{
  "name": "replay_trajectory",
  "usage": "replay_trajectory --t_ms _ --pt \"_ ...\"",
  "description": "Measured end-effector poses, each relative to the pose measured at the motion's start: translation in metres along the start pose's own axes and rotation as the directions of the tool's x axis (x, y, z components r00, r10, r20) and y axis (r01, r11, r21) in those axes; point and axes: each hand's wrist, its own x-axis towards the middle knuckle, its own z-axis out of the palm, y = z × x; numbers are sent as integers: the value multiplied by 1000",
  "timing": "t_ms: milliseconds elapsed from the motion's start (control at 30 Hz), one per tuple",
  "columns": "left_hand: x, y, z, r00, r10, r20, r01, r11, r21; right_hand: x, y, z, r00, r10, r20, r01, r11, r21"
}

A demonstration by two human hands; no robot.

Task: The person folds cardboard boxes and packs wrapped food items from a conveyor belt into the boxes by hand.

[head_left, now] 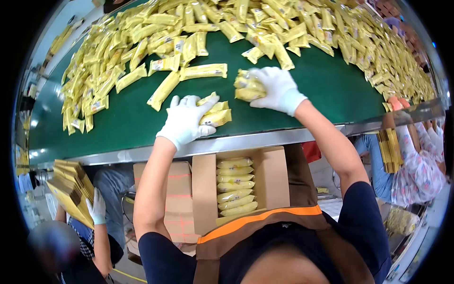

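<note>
Both hands in white knit gloves, over the green smooth worktop [326, 85]. Left hand [185, 119]: thumb and index clamped on a small bunch of glossy yellow film-wrapped packets [217, 116], near the middle of the near edge. Right hand [276, 89]: gripping a second bunch, also yellow film-wrapped [248, 87], just right of the first and farther from the near edge. The two bunches are apart.

Loose yellow packets [163, 28] heaped along the far edge, spreading toward the left and right ends. Bright metal rail [265, 137] on the near edge. Below it, an open brown cardboard box [274, 177] with a row of yellow packets [235, 182] inside. Co-worker's gloved hand [98, 208], lower left, touches folded tan cardboard [71, 189].
</note>
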Motion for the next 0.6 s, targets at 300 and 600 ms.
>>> replay_trajectory --t_ms 300,600 --pt "-9 -43 -21 970 -242 -9 204 839 -504 56 33 -36 953 74 293 -148 960 238" --pt "25 -83 -11 922 -387 9 385 914 -126 161 85 10 925 257 279 -345 875 339"
